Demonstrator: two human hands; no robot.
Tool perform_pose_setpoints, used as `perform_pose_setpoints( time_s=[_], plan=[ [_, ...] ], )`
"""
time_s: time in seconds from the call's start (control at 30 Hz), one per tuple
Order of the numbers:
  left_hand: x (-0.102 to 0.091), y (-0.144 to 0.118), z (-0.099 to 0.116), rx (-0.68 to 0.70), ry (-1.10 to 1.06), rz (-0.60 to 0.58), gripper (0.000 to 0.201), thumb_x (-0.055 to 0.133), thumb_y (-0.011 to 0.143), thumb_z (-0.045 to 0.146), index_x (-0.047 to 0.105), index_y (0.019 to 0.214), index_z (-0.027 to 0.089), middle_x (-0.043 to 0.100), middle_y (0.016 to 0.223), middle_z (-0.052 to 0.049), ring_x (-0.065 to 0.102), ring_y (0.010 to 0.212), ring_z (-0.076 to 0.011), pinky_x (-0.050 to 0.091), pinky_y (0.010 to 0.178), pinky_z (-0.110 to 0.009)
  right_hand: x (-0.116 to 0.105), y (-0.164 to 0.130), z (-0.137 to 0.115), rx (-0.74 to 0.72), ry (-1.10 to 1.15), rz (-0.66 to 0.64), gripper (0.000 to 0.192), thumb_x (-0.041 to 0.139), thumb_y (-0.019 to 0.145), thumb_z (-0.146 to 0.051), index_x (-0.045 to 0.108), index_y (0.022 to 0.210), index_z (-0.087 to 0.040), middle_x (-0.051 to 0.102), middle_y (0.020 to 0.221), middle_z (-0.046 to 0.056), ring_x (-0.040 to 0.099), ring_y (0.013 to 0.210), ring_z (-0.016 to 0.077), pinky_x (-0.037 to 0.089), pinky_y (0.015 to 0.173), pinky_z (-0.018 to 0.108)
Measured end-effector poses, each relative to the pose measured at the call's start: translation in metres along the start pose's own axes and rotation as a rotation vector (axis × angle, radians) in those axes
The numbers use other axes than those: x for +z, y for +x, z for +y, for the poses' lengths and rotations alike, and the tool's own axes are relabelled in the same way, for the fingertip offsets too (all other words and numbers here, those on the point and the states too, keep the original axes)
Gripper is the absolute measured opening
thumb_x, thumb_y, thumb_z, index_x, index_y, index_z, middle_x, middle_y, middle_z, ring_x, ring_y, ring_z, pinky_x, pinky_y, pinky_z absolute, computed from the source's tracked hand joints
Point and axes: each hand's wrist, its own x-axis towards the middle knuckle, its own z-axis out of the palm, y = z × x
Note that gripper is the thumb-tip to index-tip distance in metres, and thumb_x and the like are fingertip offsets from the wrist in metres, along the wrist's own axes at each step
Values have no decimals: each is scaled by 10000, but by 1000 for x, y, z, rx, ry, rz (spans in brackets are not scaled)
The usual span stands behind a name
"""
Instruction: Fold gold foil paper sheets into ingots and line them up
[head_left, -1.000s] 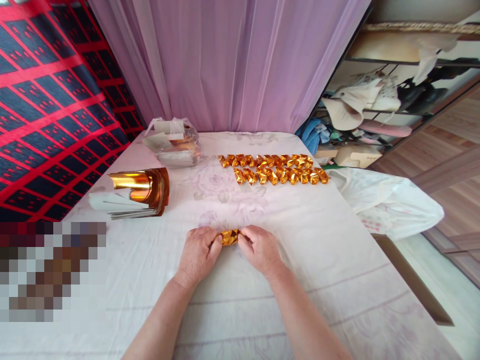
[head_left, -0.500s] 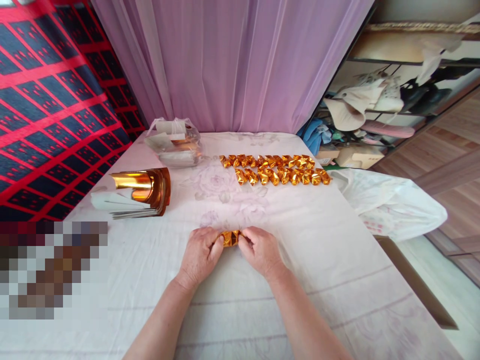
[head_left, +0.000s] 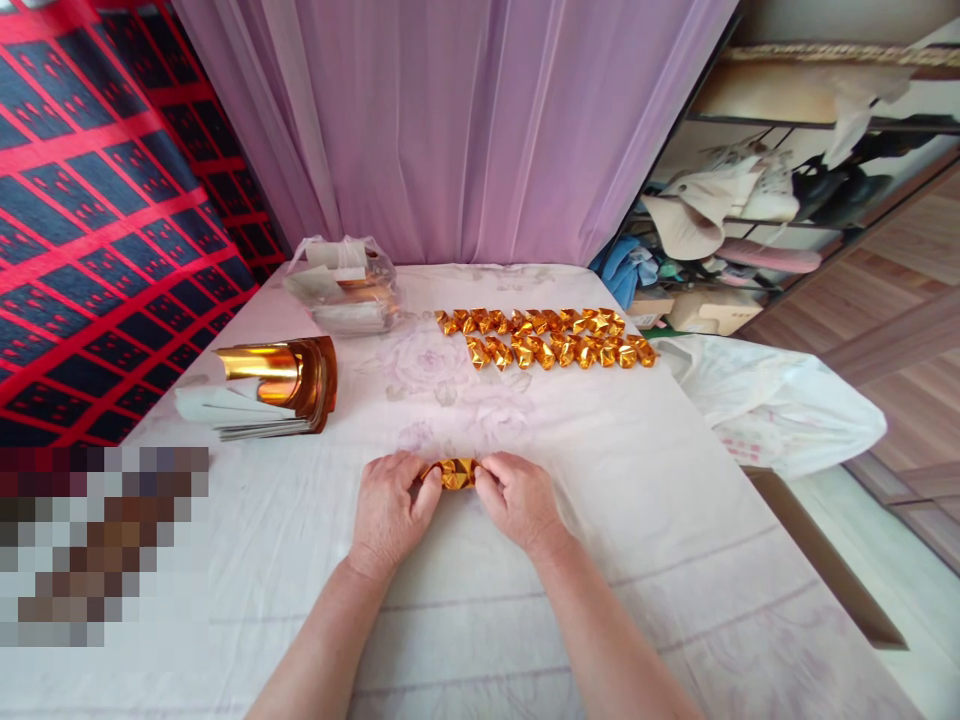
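Observation:
A folded gold foil paper piece lies low over the table between my two hands, its creased facets facing up. My left hand is closed with thumb and fingers on its left end. On the right end, my right hand pinches it the same way. The fingertips are partly hidden behind the thumbs. Farther back, two rows of folded gold foil pieces sit side by side on the tablecloth. A stack of gold foil sheets, some curled and showing white backs, stands to the left.
A clear plastic bag with more sheets lies at the back left of the cloth-covered table. Behind hangs a purple curtain. At right are a white plastic bag and a shelf with shoes and a cap.
My left hand has shifted slightly left along the gold foil piece, and more of its end shows. My right hand keeps its pinch. The whole view has moved a little.

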Motion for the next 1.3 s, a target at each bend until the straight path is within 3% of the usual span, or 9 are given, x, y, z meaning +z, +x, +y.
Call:
perform_pose_setpoints(
  time_s=[0.43,0.9,1.3],
  plan=[
    [2,0,-2,33,47,48,309,425,931,267,613,693,208,602,652,-26,585,666,-195,394,675,-328,1,-1,-1,-5,0,27,281,442,865,-208,474,586,-217,560,586,-11,477,573,122,276,595,266],
    [2,3,-11,-63,-12,42,324,452,958,386,669,803,202,661,722,-43,616,695,-205,416,692,-332,0,0,3,13,18,42,339,432,918,-278,515,595,-216,579,588,-3,506,576,119,300,592,250],
    [-4,5,-30,-352,-319,319,372,383,933,460,642,832,213,653,754,-28,624,733,-185,488,696,-295,-1,-3,0,-54,6,-92,188,574,819,-242,567,634,-211,610,634,-22,541,613,113,316,605,233]
  ],
)
